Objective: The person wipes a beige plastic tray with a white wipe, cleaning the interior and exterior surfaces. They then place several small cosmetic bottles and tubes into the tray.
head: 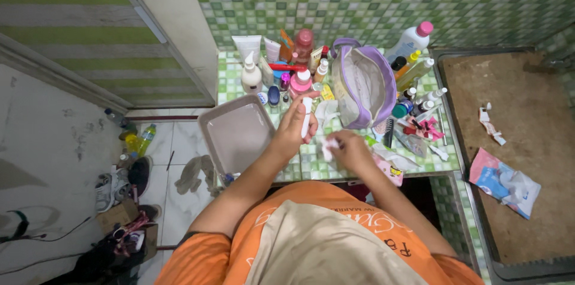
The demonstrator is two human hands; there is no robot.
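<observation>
Left hand (294, 124), fingers clenched round a slim white plastic tube (306, 116) held upright above the green mosaic-tiled table (311, 162). Right hand (349, 147), fingers pinching a small crumpled white tissue wad (327, 147) just below the tube. Left of the fingers: shallow grey rectangular plastic tray (235, 132). Beyond the right fingers: open lilac fabric toiletry pouch (361, 84) among glossy bottles.
</observation>
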